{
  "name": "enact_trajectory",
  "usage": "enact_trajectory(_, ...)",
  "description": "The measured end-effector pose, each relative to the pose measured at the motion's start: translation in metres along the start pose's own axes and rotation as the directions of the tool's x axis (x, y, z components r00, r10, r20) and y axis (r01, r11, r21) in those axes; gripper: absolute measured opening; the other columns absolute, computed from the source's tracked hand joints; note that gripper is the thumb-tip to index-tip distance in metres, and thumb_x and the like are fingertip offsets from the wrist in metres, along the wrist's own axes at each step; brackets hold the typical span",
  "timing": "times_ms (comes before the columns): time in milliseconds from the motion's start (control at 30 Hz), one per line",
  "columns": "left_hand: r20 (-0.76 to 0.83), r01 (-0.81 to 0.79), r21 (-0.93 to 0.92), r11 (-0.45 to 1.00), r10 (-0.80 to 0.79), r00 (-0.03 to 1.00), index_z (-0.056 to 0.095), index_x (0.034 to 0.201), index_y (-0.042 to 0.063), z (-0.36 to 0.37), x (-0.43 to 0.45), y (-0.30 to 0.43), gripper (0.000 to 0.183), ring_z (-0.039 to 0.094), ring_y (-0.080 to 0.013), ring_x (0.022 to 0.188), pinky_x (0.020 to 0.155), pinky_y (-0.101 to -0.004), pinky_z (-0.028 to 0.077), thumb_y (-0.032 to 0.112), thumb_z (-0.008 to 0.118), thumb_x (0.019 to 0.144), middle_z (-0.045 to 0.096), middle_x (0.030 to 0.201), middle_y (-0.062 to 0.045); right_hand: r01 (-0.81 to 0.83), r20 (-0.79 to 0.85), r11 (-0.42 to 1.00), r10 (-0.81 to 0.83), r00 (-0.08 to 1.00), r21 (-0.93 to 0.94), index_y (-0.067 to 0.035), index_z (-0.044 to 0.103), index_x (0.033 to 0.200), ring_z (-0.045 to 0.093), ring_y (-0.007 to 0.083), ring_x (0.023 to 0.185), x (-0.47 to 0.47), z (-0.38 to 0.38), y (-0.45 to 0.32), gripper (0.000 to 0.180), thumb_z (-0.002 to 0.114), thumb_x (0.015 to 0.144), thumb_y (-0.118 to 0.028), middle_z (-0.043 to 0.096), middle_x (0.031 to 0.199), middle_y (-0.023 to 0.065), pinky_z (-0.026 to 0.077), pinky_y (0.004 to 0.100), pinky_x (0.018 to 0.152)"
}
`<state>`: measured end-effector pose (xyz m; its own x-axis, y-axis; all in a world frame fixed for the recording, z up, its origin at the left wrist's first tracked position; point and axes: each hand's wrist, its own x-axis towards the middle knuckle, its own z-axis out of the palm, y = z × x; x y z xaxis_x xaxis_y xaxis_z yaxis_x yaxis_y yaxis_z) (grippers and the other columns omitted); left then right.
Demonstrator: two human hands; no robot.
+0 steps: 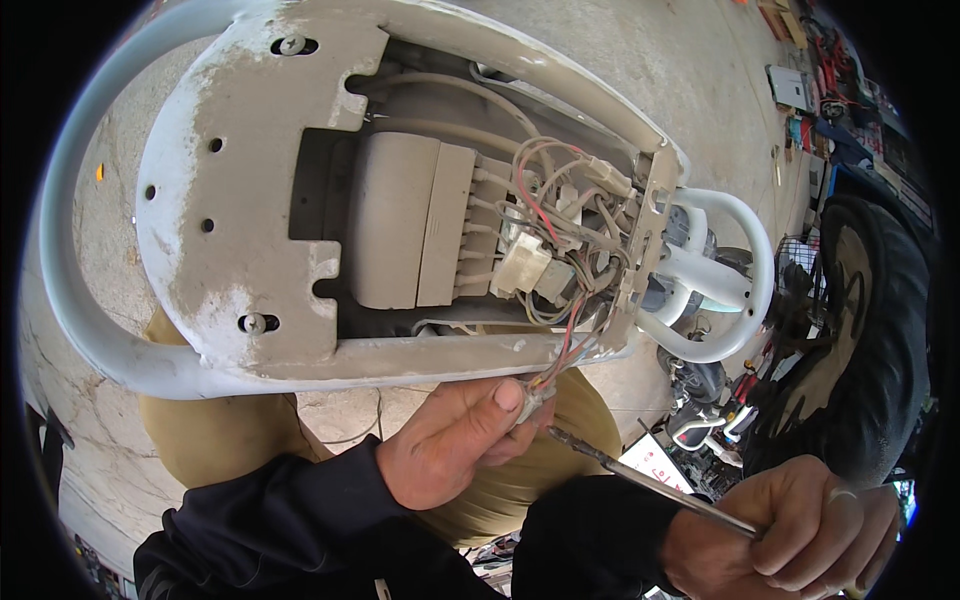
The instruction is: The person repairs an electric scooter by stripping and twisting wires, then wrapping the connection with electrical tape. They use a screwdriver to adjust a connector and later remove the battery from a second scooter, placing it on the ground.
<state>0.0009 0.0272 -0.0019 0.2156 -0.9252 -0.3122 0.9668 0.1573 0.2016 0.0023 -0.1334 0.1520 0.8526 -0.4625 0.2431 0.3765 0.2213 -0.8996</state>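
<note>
My left hand [457,442] pinches a small dusty wire connector [534,401] between thumb and fingers. Thin red and grey wires [564,352] run from it up over the frame rail. My right hand [787,532], with a ring on one finger, grips a thin metal screwdriver [652,476]; its handle is hidden in the fist. The worn tip points at the connector, a small gap apart. Above lies a dusty white scooter frame [255,187]. Inside it sits a box-shaped motor controller [409,221] with thick cables, beside a tangle of wires and a pale plug [517,266].
A tubular rear rail [67,225] curves around the left end, and a smaller white tube loop [750,225] juts out right. A large black tyre [885,337] stands close on the right. Tools and parts [825,97] lie on the concrete floor [697,67].
</note>
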Motion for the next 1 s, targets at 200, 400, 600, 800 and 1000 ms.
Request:
enact_trajectory(200, -0.106, 0.002, 0.046, 0.999, 0.003, 0.994, 0.057, 0.112, -0.003, 0.003, 0.0, -0.001, 0.058, 0.033, -0.0094, 0.065, 0.065, -0.0249, 0.031, 0.051, 0.037, 0.112, 0.044, 0.072, 0.001, 0.254, -0.119, 0.966, -0.258, 0.959, -0.046, -0.009, 0.062, 0.098, 0.031, 0.0057, 0.048, 0.008, -0.001, -0.004, 0.074, 0.044, 0.095, -0.08, 0.047, 0.079, -0.0069, 0.021, 0.0211, 0.039)
enact_trajectory(400, -0.113, -0.059, 0.063, 0.996, 0.065, 0.991, 0.058, 0.117, -0.002, 0.003, 0.002, -0.003, 0.056, 0.035, -0.0096, 0.066, 0.065, -0.0252, 0.03, 0.05, 0.039, 0.112, 0.046, 0.072, 0.0, -0.104, 0.05, 0.989, 0.109, 0.993, -0.101, -0.012, 0.061, 0.097, 0.032, 0.0054, 0.046, 0.007, -0.005, 0.0, 0.068, 0.051, 0.093, -0.078, 0.049, 0.076, -0.0071, 0.022, 0.0218, 0.037)
enact_trajectory(600, -0.113, -0.095, 0.067, 0.993, 0.102, 0.988, 0.059, 0.119, -0.003, 0.004, 0.005, -0.005, 0.057, 0.036, -0.0095, 0.067, 0.065, -0.025, 0.03, 0.05, 0.04, 0.111, 0.05, 0.076, -0.002, -0.21, 0.174, 0.955, 0.247, 0.953, -0.209, -0.012, 0.059, 0.096, 0.033, 0.0057, 0.046, 0.02, -0.018, -0.015, 0.068, 0.05, 0.094, -0.079, 0.049, 0.076, -0.0069, 0.022, 0.0223, 0.036)
enact_trajectory(800, -0.131, -0.093, 0.074, 0.993, 0.102, 0.986, 0.059, 0.124, -0.003, 0.003, 0.003, -0.006, 0.055, 0.038, -0.0093, 0.068, 0.066, -0.0247, 0.031, 0.047, 0.042, 0.111, 0.055, 0.083, -0.004, -0.207, 0.197, 0.95, 0.255, 0.947, -0.234, -0.011, 0.059, 0.097, 0.033, 0.0063, 0.047, 0.02, -0.025, -0.015, 0.072, 0.049, 0.091, -0.082, 0.049, 0.076, -0.0069, 0.022, 0.0226, 0.036)
enact_trajectory(1000, -0.114, -0.1, 0.026, 0.995, 0.102, 0.988, 0.057, 0.133, -0.003, 0.0, 0.003, -0.009, 0.053, 0.04, -0.0098, 0.069, 0.064, -0.0252, 0.033, 0.043, 0.046, 0.11, 0.061, 0.097, -0.007, -0.166, 0.11, 0.979, 0.178, 0.978, -0.116, -0.011, 0.06, 0.098, 0.033, 0.0064, 0.047, 0.01, -0.015, -0.001, 0.076, 0.049, 0.088, -0.086, 0.048, 0.076, -0.0069, 0.022, 0.0228, 0.037)
